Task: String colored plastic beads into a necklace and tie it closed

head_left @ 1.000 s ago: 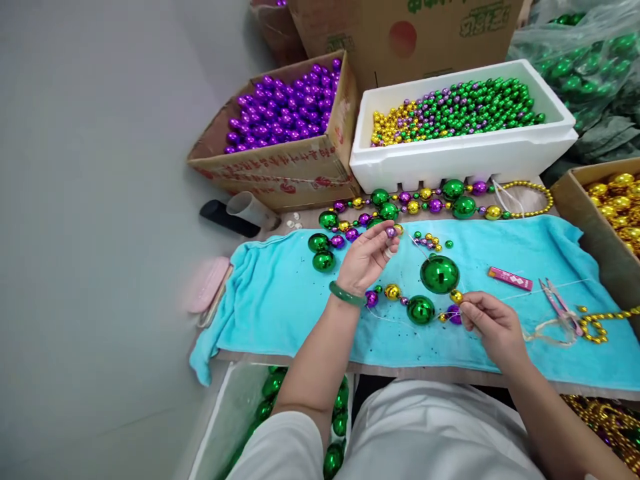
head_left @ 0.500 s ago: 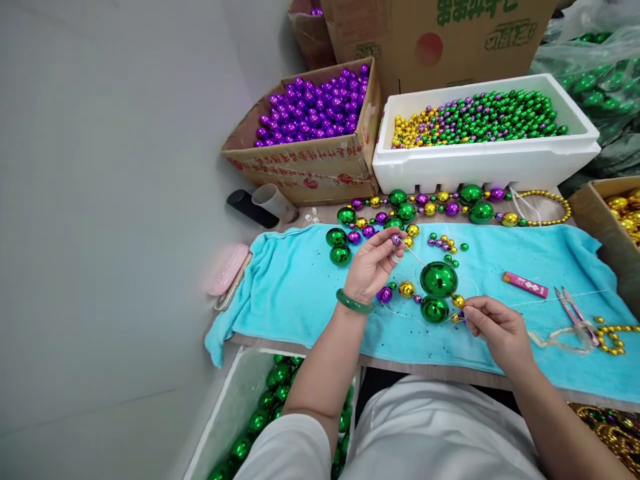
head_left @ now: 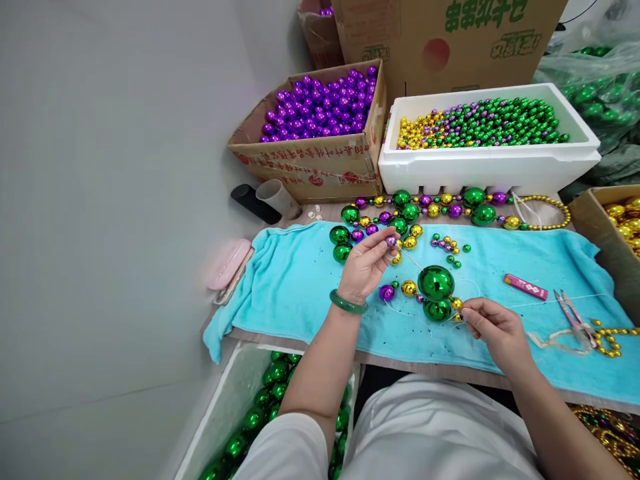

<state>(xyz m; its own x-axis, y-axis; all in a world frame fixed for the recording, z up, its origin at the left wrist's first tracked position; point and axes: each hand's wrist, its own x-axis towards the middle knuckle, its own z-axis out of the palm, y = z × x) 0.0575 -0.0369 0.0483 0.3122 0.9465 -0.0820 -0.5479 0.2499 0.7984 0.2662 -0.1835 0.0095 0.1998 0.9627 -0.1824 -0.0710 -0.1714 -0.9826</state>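
Note:
Between the thumb and fingertips of my left hand is a small purple bead. A white string runs from it down to a large green bead. My right hand pinches a small gold bead at the green bead's other side. A second large green bead lies just below, strung with gold and purple beads on the towel. Loose small beads lie beyond my hands, near a finished-looking bead strand.
Behind stand a carton of purple beads and a white foam box of small beads. Scissors and a pink-and-orange packet lie at right. A plastic cup stands at left. Below the table is a bin of green beads.
My left hand has moved slightly left with the purple bead, and the large green bead has shifted a little left and down. My right hand keeps its pinch. The camera view has shifted slightly.

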